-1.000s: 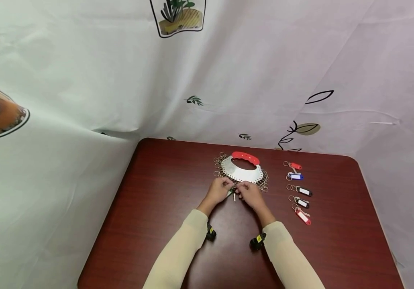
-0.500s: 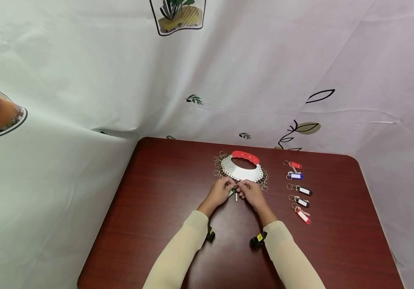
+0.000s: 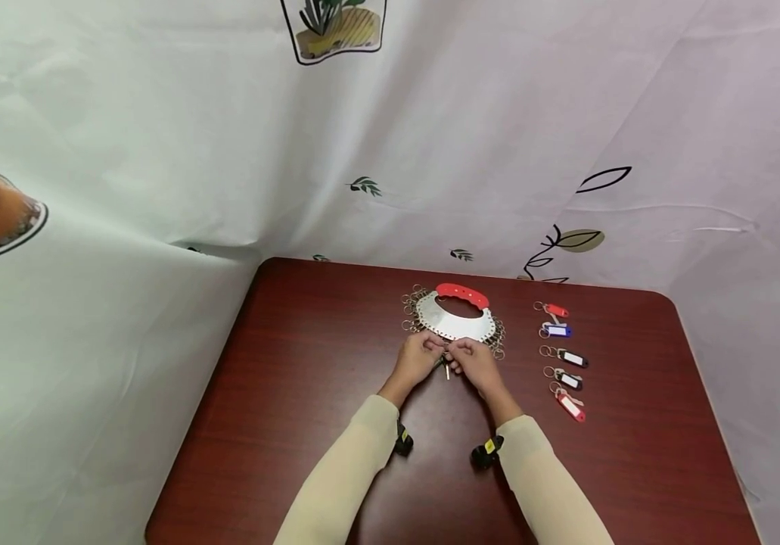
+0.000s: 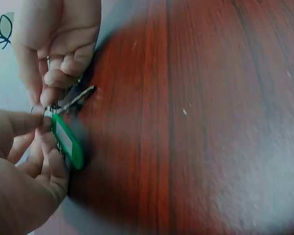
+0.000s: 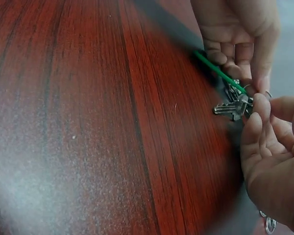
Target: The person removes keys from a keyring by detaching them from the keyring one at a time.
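Observation:
In the head view, my left hand (image 3: 418, 360) and right hand (image 3: 474, 363) meet fingertip to fingertip at the near edge of a curved metal key holder plate (image 3: 461, 328) with a red handle (image 3: 462, 294). Both hands pinch a small key ring, mostly covered by the fingers. From it hang a green key tag (image 4: 68, 143) with a pale label and a silver key (image 5: 228, 108), pointing toward the table's near side. The left thumb and forefinger grip right by the tag's top. On the other side, the right thumb and forefinger pinch the ring (image 5: 268, 93).
Metal rings (image 3: 408, 325) fringe the plate on both sides. To its right lies a column of tagged keys: a red tag (image 3: 556, 310), a blue tag (image 3: 556, 331), two black tags (image 3: 573, 359) and another red tag (image 3: 571, 407). A white printed curtain (image 3: 430, 151) stands behind the brown table (image 3: 321, 325).
The hanging key has shifted slightly right, and the green tag has turned so less of it shows in the head view. My left forearm has moved a little right; both hands keep their pinch.

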A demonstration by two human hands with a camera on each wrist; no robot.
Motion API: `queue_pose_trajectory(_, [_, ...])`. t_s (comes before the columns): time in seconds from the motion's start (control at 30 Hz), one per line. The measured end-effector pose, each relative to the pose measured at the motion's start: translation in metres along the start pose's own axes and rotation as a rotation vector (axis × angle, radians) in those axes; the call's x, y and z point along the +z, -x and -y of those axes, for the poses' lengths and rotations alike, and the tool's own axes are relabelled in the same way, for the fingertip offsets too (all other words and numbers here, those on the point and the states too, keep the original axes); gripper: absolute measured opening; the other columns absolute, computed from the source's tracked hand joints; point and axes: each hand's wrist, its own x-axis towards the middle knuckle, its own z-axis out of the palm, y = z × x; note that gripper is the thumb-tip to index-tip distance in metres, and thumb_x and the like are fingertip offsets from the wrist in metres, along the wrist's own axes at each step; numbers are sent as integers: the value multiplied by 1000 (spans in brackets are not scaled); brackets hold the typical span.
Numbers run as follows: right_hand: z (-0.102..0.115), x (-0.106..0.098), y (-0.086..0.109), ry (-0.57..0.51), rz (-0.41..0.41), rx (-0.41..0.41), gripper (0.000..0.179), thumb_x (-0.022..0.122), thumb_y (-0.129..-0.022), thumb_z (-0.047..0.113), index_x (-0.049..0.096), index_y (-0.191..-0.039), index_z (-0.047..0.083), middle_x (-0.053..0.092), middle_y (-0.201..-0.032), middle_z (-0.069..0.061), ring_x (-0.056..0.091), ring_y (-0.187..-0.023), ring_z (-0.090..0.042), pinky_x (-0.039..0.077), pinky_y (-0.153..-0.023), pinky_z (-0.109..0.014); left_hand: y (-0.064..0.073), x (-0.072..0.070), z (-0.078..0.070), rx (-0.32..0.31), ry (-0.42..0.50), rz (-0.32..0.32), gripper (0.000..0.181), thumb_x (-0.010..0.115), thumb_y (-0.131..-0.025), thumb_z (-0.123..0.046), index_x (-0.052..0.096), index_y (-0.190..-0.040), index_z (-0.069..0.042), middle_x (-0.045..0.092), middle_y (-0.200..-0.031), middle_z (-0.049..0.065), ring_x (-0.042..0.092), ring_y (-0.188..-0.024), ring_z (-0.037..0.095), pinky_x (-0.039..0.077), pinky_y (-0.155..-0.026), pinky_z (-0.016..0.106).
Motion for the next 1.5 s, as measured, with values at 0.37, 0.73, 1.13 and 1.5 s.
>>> queue_pose_trajectory(0.37, [-1,1,2,69,-20,-33,15,67,-97,4,68,-97,-11,65,-71,-1,53,-56,-8,44,-52,-20,0,4,-4,41,-171,-77,13,72,-84,3,78,-86,-8,75,-75,3,60,-65,5,49,-64,21])
queue_pose_trajectory(0.73, [-2,-3,-1,54,53,-12,18,62,-102,9,66,-100,-9,66,-77,-1,55,-62,-8,47,-56,-20,2,7,1,20,-110,-77,8,73,-89,0,75,-85,-7,72,-75,6,57,-65,5,49,-65,23])
queue_pose_trajectory(1.13, [5,-8,-1,213,10,-45,21,69,-98,14,72,-92,-6,64,-71,-4,51,-60,-7,43,-55,-22,5,5,1,144,-243,-85,6,78,-89,-7,79,-85,-11,74,-77,1,64,-69,8,50,-64,18])
queue_pose_trajectory(1.5, [9,-12,-4,267,42,-55,16,67,-96,6,73,-97,-9,69,-77,-2,55,-64,-8,45,-60,-21,7,6,-1,120,-168,-109,13,81,-83,-5,73,-93,-7,75,-79,3,66,-69,8,53,-67,20])
